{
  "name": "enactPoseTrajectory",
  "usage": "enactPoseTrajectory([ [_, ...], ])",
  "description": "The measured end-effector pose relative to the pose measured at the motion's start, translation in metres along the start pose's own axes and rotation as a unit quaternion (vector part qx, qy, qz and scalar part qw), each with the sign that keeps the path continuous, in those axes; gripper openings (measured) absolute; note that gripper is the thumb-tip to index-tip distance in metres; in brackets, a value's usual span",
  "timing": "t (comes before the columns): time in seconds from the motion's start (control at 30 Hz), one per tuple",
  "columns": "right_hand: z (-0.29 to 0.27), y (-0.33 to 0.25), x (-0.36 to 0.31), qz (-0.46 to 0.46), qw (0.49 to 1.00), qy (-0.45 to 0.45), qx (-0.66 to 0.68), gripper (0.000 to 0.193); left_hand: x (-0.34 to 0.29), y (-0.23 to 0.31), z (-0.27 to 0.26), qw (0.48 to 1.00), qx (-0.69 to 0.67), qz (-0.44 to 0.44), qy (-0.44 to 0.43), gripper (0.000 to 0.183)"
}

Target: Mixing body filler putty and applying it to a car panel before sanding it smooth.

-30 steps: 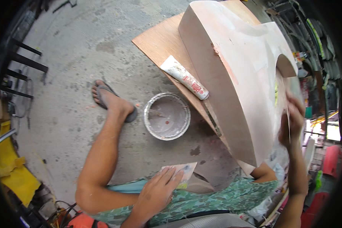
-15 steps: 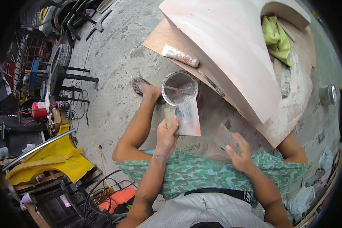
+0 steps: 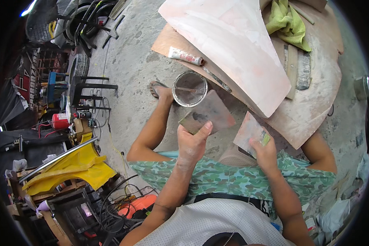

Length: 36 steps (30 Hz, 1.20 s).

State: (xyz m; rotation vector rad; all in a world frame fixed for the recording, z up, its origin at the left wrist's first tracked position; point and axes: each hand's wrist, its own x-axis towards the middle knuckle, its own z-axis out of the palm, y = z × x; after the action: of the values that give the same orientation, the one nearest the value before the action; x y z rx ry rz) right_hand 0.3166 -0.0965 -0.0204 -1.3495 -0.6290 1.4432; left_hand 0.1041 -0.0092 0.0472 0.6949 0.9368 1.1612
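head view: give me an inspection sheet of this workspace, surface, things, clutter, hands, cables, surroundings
surface: wooden board, dusty with pale residue, above a grey, stained floor.
things: pale panel on the board; white tube on the board's edge; round tub beside the board, with a stick in it.
clutter: green cloth and worn block on the board, beside the panel.
hands: left hand grips the left plate; right hand grips the right plate; both plates smeared, apart.
cables: black cables looped at lower left, near an orange thing.
surroundings: yellow panel, black stool, tyre and red cylinder at the left.
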Motion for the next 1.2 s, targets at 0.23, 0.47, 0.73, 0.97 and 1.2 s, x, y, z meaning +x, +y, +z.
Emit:
enactPoseTrajectory([
  [0.23, -0.002, 0.01, 0.001, 0.053, 0.997, 0.049, 0.008, 0.057, -0.014, 0.011, 0.04, 0.996, 0.079, -0.012, -0.042, 0.041],
  [0.47, -0.012, 0.027, 0.004, 0.063, 0.997, -0.024, 0.027, 0.056, -0.025, -0.018, 0.063, 0.981, -0.008, -0.149, -0.125, 0.046],
  [0.73, 0.002, 0.001, 0.005, 0.001, 0.997, -0.016, 0.073, 0.036, -0.031, -0.025, 0.078, 0.971, 0.061, -0.149, -0.178, 0.048],
  [0.97, -0.005, 0.013, 0.01, -0.05, 0.997, -0.057, 0.002, 0.038, -0.033, -0.021, 0.06, 0.968, 0.108, -0.144, -0.176, 0.038],
  [1.2, -0.005, 0.008, 0.008, 0.014, 0.996, -0.054, 0.066, 0.039, -0.036, -0.025, 0.057, 0.965, 0.114, -0.14, -0.189, 0.033],
])
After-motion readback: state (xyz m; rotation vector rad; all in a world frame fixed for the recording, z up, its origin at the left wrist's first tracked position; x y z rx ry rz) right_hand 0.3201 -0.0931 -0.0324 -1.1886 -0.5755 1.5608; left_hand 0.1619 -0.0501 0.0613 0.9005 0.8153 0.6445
